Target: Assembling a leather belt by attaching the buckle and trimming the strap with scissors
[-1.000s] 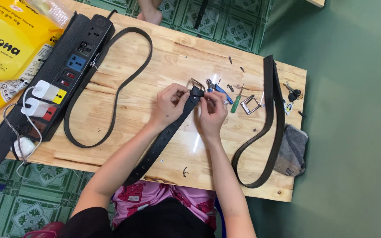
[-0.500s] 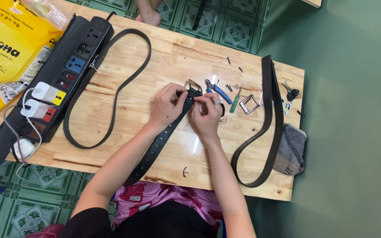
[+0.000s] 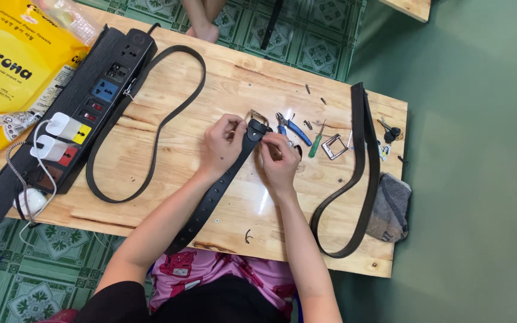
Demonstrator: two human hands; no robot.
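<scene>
Black belt (image 3: 222, 182) buckle end pinched between left hand (image 3: 222, 143), right hand (image 3: 277, 157).

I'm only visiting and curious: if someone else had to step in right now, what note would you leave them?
Left hand: pinches the black belt just below its end.
Right hand: holds the same end from the other side.
Metal buckle sits at the belt's tip; whether it is fixed cannot be seen.
Blue-handled pliers, green screwdriver and a spare square buckle lie beside the right hand, untouched.
</scene>
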